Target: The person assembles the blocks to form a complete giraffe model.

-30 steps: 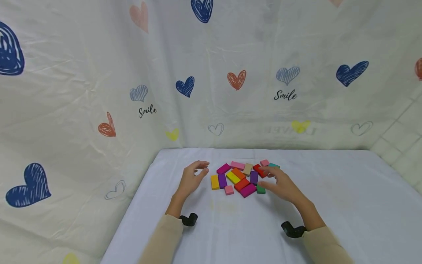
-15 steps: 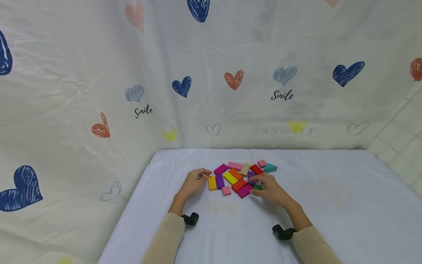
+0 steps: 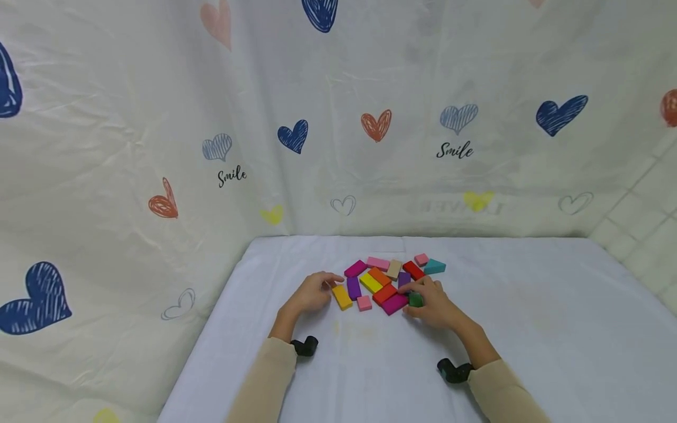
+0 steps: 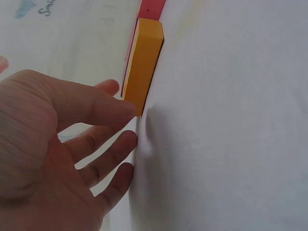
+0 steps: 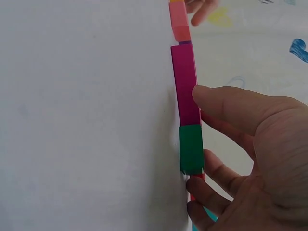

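In the head view, my left hand (image 3: 312,294) is at the left end of the block group, thumb and forefinger pinching one end of a yellow-orange block (image 3: 342,297). The left wrist view shows the thumb on the near end of that block (image 4: 143,62). My right hand (image 3: 431,302) arches over a green block (image 3: 416,299), fingers loosely bent. In the right wrist view its thumb tip is by the top edge of a magenta block (image 5: 185,82), and fingertips are behind and beside the green block (image 5: 191,149). Those two blocks touch end to end.
Several other flat coloured blocks lie close together, among them a pink block (image 3: 364,303), a purple block (image 3: 354,288), a red block (image 3: 414,270) and a teal block (image 3: 435,267). A white cloth (image 3: 365,364) covers the table; a heart-printed curtain (image 3: 328,76) hangs behind.
My right hand has moved left and down onto the green block's area. My left hand has reached the yellow-orange block, which has turned and now lies slanted, apart from the purple block at its near end.
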`<state>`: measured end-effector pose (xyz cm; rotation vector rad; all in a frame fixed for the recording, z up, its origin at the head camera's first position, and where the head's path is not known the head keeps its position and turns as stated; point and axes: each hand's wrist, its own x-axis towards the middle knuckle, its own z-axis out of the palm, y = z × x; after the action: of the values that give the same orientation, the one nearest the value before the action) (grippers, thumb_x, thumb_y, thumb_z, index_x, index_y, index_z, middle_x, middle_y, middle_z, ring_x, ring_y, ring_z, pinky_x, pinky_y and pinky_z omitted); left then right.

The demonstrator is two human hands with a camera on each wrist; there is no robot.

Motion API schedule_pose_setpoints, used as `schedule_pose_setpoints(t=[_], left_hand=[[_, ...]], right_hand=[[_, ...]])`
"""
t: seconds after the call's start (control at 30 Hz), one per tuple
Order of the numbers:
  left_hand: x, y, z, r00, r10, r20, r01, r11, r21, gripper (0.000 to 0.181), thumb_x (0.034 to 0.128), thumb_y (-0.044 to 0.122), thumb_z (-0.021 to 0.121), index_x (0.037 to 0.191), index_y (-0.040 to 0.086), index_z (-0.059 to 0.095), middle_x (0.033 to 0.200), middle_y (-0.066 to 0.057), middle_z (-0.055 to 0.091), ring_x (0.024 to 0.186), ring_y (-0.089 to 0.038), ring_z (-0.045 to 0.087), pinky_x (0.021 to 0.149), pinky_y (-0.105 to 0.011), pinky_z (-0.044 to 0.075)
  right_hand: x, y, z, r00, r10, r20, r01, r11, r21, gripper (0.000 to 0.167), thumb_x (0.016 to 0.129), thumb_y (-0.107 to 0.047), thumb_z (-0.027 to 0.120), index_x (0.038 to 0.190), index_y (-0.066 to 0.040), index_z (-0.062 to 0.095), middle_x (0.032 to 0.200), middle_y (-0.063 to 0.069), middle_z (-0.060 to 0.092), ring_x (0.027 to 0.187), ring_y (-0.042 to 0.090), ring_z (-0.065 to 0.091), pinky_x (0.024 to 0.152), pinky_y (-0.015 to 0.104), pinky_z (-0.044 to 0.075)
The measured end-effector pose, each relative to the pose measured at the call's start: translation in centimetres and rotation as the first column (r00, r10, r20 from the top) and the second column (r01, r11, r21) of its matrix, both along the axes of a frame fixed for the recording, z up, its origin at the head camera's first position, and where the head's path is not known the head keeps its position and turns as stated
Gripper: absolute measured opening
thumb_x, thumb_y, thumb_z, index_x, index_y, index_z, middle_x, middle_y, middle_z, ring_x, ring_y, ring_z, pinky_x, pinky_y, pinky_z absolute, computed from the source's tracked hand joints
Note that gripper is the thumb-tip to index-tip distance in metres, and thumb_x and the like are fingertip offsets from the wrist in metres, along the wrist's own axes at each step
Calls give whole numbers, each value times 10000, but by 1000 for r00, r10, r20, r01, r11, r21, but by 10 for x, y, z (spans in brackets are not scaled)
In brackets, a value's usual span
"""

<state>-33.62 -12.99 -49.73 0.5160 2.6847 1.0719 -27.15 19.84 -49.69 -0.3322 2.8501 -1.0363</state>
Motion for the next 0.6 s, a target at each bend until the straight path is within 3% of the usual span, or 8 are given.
schedule_pose_setpoints(t=[0.33,0.6], left_hand=[[4,-6,8,997,-66,45,68,997,-41,305,857,99,812,1145,182,751,1041,0,655,1003,-210,570,977,-398,527],[7,-11,11,997,-53,59,57,996,-68,277,834,153,852,1095,192,771,1046,37,688,999,-171,599,976,-388,546]], right_hand=[[0,-3,0,999,-37,21,36,999,34,346,847,-194,833,1153,-202,674,1310,186,499,1268,399,385,927,564,553],[-1,-3,-1,999,-35,-15,36,997,69,331,829,-186,849,1125,-194,700,1258,182,517,1247,392,403,900,533,568]])
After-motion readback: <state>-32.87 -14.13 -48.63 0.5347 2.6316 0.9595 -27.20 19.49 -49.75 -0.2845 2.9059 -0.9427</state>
